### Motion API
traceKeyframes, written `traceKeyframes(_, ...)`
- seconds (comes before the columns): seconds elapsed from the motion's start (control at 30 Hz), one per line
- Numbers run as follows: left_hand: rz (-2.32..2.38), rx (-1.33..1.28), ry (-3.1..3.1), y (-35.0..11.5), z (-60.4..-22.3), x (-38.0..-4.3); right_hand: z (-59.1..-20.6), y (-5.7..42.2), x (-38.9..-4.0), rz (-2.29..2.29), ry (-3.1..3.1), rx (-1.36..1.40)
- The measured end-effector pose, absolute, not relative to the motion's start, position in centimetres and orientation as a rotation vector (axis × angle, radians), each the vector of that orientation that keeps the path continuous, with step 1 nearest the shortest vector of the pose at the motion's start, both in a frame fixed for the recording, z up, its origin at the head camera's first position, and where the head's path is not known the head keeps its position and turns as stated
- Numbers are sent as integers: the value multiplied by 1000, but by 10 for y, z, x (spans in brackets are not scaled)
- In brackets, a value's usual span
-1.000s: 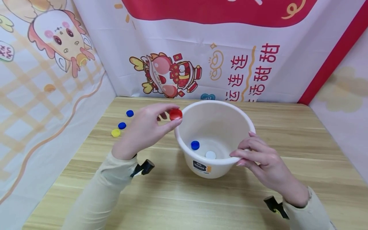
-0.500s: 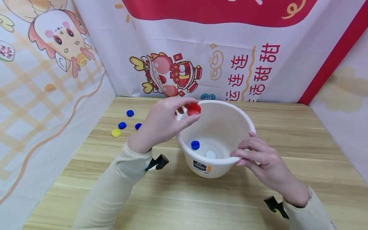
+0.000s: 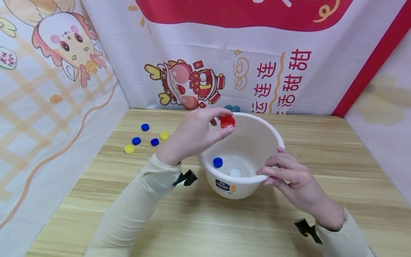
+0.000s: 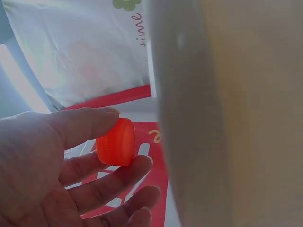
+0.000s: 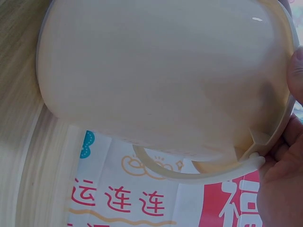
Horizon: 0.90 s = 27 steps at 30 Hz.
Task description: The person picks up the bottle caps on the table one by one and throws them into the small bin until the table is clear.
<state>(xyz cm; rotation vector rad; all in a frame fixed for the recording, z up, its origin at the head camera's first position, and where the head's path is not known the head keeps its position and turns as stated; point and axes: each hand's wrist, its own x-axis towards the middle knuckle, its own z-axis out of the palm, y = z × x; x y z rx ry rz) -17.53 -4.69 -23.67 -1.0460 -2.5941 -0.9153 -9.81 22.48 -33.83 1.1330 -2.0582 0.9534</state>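
Observation:
Between thumb and fingers, my left hand (image 3: 197, 134) pinches a red bottle cap (image 3: 228, 121) above the far left part of the white bucket's opening. The left wrist view shows the same ridged cap (image 4: 118, 143) at the fingertips, beside the bucket wall (image 4: 194, 118). On the right, my right hand (image 3: 293, 178) grips the rim of the bucket (image 3: 239, 192). A blue cap (image 3: 218, 162) and a white disc, perhaps a cap (image 3: 235, 173), lie on the bucket's floor. In the right wrist view, a pale handle (image 5: 189, 177) hangs from the bucket near that hand (image 5: 284, 175).
Left of the bucket, several loose caps lie on the wooden table (image 3: 199, 228): blue caps (image 3: 145, 127) and yellow caps (image 3: 129, 149). Printed cloth (image 3: 192, 46) walls in the back and sides of the table.
My left hand has carried the red cap rightward from beside the bucket's left rim to over its opening. More caps behind that hand have come into view. The right hand stays on the rim.

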Motion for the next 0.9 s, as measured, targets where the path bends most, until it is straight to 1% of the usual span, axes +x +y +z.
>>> traceKeyframes(0.5,-864,-1072,-2635,-41,-237,-176,-339,225,-99,959,-2053,1138)
traceKeyframes(0.9,-866,-1047,-2614,-57,-236,-171,-339,224,-98,965,-2057,1129)
